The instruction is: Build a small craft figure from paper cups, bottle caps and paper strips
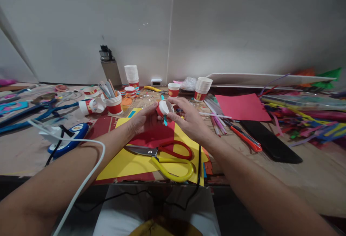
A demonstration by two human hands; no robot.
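Between my two hands, over the middle of the table, is a small red and white paper cup [165, 107] tipped so that its white round end faces me. A teal strip [165, 120] sticks out from its near and far sides. My left hand [146, 118] grips the cup from the left, fingers curled around it. From the right, my right hand [186, 116] holds its rim with thumb and fingers. Below them, scissors [173, 156] with one red and one yellow handle lie on yellow paper [116, 167] and red paper [151, 136].
Stacked paper cups [131, 74] stand at the back, with another stack [203, 86] to the right. A cup of sticks [112, 104] and a blue glue gun [78, 133] are left. A utility knife [247, 138] and pipe cleaners [319, 120] lie right. A white cable [101, 153] crosses my left arm.
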